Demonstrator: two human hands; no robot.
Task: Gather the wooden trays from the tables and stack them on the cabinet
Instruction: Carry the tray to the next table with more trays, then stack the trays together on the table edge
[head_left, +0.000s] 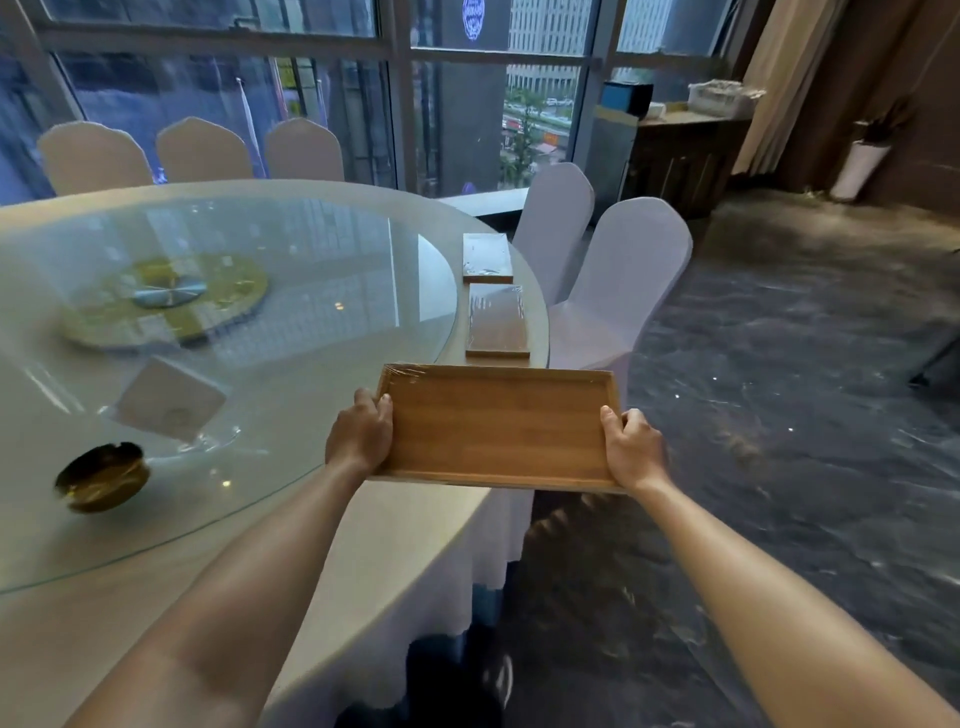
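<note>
Both hands clamped on held tray (498, 426): left hand (359, 434) on its left short edge, right hand (635, 449) on its right, thumbs over the rim. Tray hung level past the round desk (311, 525) edge. Progress: early. Two more wooden trays (497, 322) remained on the desk; cabinet (685, 156) well apart, no stack visible there. Tray looked shallow, rectangular, cling-wrapped.

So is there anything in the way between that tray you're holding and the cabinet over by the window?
Yes. Both hands, left and right, hold the tray. Two white-covered chairs stand roughly between it and the dark cabinet. The open floor to their right looks clear, so walking around them seems easy.
</note>
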